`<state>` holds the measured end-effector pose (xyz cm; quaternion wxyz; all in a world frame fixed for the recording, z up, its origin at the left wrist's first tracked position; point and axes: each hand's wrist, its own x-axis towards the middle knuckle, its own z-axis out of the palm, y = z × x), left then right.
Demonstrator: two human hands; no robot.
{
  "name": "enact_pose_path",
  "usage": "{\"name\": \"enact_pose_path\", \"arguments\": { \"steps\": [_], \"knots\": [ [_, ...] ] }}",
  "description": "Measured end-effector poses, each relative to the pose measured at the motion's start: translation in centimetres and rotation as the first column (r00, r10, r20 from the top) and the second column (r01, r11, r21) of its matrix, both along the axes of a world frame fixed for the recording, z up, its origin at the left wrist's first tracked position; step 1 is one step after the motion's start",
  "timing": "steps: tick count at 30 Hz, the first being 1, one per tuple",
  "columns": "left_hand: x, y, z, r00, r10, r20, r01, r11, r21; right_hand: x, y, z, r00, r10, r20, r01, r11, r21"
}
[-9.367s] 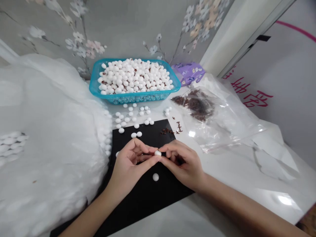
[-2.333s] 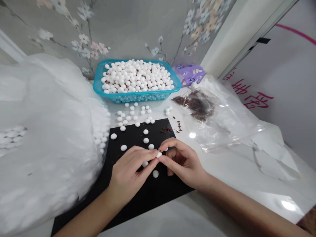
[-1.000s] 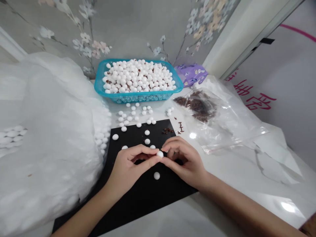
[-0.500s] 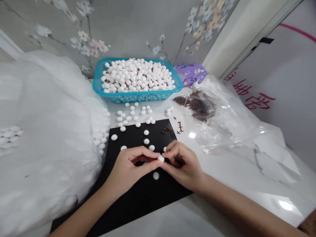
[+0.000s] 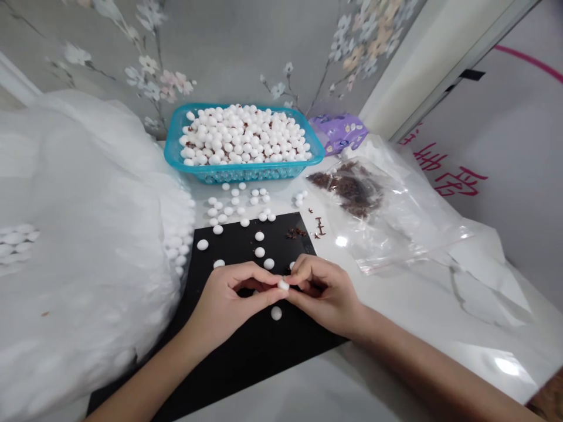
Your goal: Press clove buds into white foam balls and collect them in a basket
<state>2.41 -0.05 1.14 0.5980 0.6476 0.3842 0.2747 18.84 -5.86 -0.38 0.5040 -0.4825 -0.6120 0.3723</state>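
My left hand [image 5: 231, 299] pinches a small white ball [image 5: 283, 285] between thumb and fingertips, over a black mat [image 5: 237, 351]. Against the same ball, from the other side, my right hand [image 5: 328, 293] has its thumb and index finger closed; any tiny piece between those fingertips is hidden. Just below the hands a loose white ball [image 5: 276, 313] lies on the mat. More white balls are spread on the mat beyond my fingers. A small heap of brown star-shaped pieces [image 5: 296, 233] sits near the mat's upper right corner.
Behind the mat stands a blue basket [image 5: 246, 173] heaped with white balls and some brown bits. A large translucent bag [image 5: 88, 246] of white balls fills the left. On the right lie a clear bag [image 5: 356, 187] of brown pieces and a purple packet [image 5: 338, 132].
The held ball has shifted slightly left and down and looks turned. My right fingertips have moved left, closer over it. The loose objects stay in place.
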Motion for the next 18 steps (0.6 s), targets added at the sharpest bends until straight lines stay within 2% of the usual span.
{"name": "enact_pose_path", "arguments": {
  "steps": [6,9,11,14,16,18],
  "knots": [
    [0.1,-0.2,0.0,0.998,-0.027,-0.052,0.030,0.997,0.067,0.7,0.0,0.3,0.995,0.060,0.084,-0.057,0.997,-0.043],
    [0.2,-0.4,-0.2,0.994,-0.014,-0.112,0.034,0.984,0.177,1.4,0.2,0.7,0.968,0.170,0.183,-0.150,0.981,-0.119],
    [0.2,-0.6,-0.4,0.991,0.032,-0.131,0.003,0.966,0.260,2.1,0.5,1.0,0.956,0.180,0.233,-0.146,0.977,-0.154],
    [0.1,-0.9,-0.7,0.991,0.071,-0.116,-0.028,0.941,0.338,3.5,1.3,0.9,0.949,0.003,0.315,0.043,0.989,-0.139],
    [0.0,-0.9,-0.8,0.992,0.049,-0.118,-0.001,0.925,0.380,4.3,1.8,0.4,0.903,-0.170,0.394,0.211,0.975,-0.065],
    [-0.1,-0.9,-0.8,0.991,0.027,-0.135,0.029,0.917,0.397,4.8,2.2,-0.1,0.838,-0.282,0.467,0.312,0.950,0.015]
  ]
}}
